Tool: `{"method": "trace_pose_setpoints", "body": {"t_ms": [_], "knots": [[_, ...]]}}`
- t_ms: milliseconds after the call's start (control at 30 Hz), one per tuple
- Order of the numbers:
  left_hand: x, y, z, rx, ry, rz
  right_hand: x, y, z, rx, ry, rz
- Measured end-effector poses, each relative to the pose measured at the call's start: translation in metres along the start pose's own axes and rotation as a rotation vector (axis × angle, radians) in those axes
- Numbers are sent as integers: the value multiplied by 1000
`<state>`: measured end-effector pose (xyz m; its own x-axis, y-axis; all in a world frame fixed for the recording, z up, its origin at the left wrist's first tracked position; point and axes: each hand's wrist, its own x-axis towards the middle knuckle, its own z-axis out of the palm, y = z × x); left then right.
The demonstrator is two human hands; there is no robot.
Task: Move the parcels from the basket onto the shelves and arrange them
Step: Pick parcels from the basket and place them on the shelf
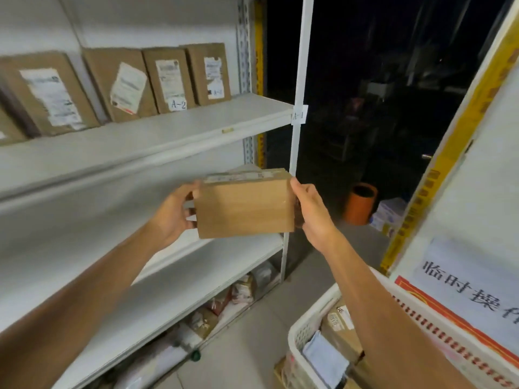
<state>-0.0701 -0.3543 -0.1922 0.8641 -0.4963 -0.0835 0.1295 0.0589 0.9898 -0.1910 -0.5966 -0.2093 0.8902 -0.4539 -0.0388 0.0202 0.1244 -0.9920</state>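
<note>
Before shelves (168,127), left hand (171,211) and right hand (313,213) fingers (297,189) clasp the parcel (244,209) between them.

A: What can't you read?
B: The white labels (127,85) on the upright brown cardboard parcels (98,71), up-left of the plain brown cardboard box (244,207): blurred print.
A: The hands?
B: Left hand (171,214) and right hand (311,214) have fingers partly hidden behind that box. Below-right of it, the white slotted plastic basket (304,329) is cut by the bottom edge.
</note>
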Motion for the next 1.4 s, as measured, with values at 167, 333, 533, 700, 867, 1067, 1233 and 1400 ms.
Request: {"method": "trace_pose_setpoints", "body": {"t_ms": [167, 333, 533, 700, 867, 1067, 1233, 1400], "knots": [[-9, -3, -37, -34, 88, 69, 4, -8, 35, -86, -15, 7], [-14, 2, -65, -42, 33, 240, -1, -13, 64, -138, -85, -91], [-25, 27, -93, 50, 4, 427, -2, -31, 109, -75, -203, -194], [-43, 51, -130, 92, 18, 534, -1, -39, 162, -46, -261, -264], [-63, 82, -188, 48, 147, 507, 8, -39, 227, -10, -320, -348], [-102, 110, -273, 122, 331, 510, 29, -42, 330, 107, -382, -351], [-132, 120, -324, 187, 426, 446, 34, -51, 410, 244, -499, -362], [-153, 125, -363, 147, 604, 498, 47, -52, 470, 254, -774, -283]]}}
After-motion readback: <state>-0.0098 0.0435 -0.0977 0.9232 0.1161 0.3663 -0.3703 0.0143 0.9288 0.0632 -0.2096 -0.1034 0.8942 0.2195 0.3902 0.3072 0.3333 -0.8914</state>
